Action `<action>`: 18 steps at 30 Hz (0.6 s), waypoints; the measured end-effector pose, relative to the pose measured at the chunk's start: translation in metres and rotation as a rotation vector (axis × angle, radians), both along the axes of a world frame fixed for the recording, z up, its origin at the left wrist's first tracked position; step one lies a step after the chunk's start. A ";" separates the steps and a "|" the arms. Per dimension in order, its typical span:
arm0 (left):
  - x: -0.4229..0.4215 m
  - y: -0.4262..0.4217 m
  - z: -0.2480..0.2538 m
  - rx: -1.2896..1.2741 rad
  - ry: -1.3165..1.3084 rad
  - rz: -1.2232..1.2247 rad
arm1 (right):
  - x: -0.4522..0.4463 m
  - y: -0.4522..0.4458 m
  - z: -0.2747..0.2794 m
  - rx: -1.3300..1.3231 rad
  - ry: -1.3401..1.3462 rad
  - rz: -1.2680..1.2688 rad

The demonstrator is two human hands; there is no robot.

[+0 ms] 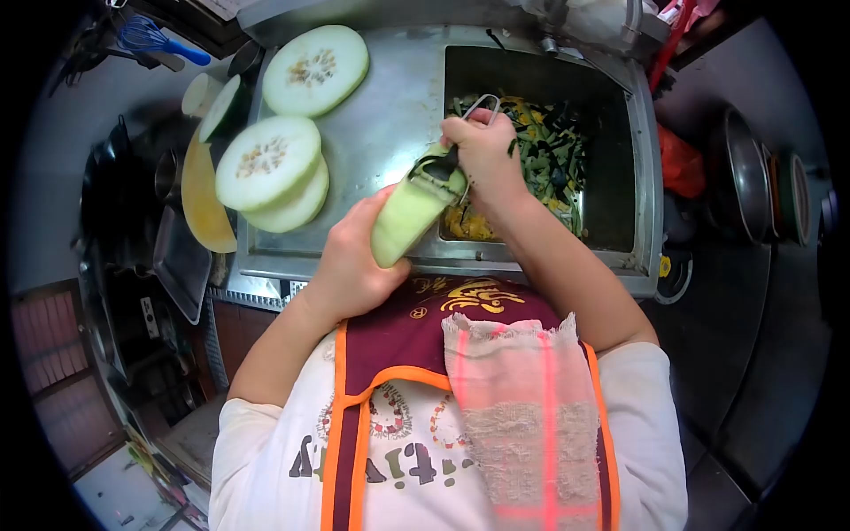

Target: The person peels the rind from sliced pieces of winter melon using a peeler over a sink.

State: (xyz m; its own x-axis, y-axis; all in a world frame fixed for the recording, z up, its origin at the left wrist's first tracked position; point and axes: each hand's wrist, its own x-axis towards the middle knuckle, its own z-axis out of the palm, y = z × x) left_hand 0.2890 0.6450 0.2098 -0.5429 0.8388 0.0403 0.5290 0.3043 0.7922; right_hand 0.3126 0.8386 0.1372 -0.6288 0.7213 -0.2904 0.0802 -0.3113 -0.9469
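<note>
My left hand (350, 261) is wrapped around a pale green piece of winter melon (405, 221), holding it tilted in front of my apron. My right hand (489, 157) grips a peeler (481, 100), whose metal loop shows above my fingers. Its head lies against the upper end of the melon piece, where a dark strip of peel (436, 165) shows. Below my right hand, the sink (611, 212) holds dark green and yellow peelings (551, 150). Round, peeled winter melon slices with seeds, one at the back (316, 71) and another in front (268, 164), lie on the steel counter (390, 97).
Beyond the counter's left edge are a yellow curved object (204, 195), a melon piece with dark rind (220, 111) and a metal tray (181, 261). A blue-handled whisk (159, 40) is at the upper left. Metal pans (744, 177) stand at the right, near an orange-red bag (680, 161).
</note>
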 end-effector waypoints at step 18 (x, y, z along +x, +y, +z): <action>0.007 0.000 -0.001 -0.070 -0.032 -0.144 | 0.037 -0.010 0.039 -0.015 -0.129 0.030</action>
